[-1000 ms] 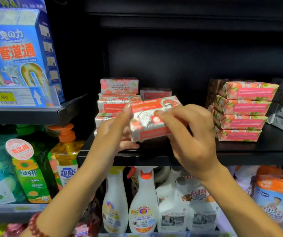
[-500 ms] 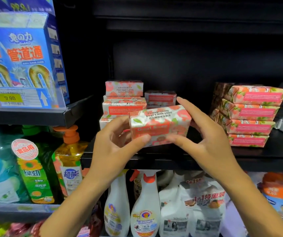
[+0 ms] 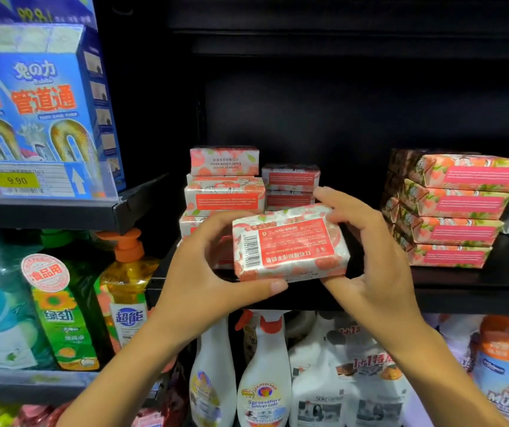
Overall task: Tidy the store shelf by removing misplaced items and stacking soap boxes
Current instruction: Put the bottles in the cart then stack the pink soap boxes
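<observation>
A soap box sits at the centre of the frame, held in the air just in front of the black shelf and touching none of the stock. The left hand pinches its left end, thumb along the bottom edge and fingers curled behind. The right hand pinches the right end, fingers over the top and thumb under the lower corner. The step looks like orienting the box before stacking it. To do it well, level the box, turn it so its face matches the boxes already piled, then lower it flat onto the uneven pile of soap boxes left of centre, edges lined up so nothing slides. The neater stack at the right shows the pattern to copy. Compared with half a second ago, the box is rolled over: the red label with the barcode now faces the camera where the flowered side showed, and the hands sit lower in the frame.
</observation>
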